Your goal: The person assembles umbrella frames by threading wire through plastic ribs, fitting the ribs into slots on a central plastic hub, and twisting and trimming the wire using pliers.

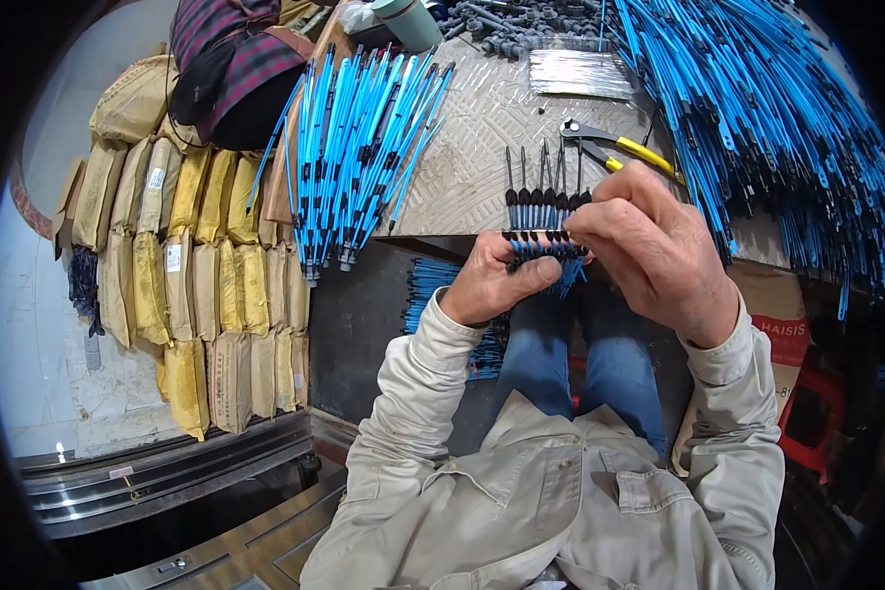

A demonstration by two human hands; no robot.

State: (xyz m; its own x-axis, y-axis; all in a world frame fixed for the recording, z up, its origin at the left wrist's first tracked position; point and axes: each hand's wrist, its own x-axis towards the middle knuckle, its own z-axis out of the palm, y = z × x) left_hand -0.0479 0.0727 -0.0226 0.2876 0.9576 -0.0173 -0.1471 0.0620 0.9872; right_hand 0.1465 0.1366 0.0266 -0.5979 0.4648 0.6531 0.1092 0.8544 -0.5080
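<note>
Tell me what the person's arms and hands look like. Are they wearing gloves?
No gloves: the left hand and right hand are both bare. Each arm is covered by a long, loose, light beige jacket sleeve, the left sleeve and right sleeve, wrinkled and ending in a plain cuff at the wrist. No rings or watch show.

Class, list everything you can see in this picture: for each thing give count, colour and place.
Held rods: about seven, black and blue, in a row between both hands.
Rod bundle: many, blue, bench left.
Rod heap: many, blue, bench right.
Pliers: one, yellow handles, bench behind hands.
Wire pack: one, silver, bench top.
Sacks: many, yellow-tan, stacked left.
Bench: one, grey.
Left hand: one, grips row's left end.
Right hand: one, grips row's right end.
</note>
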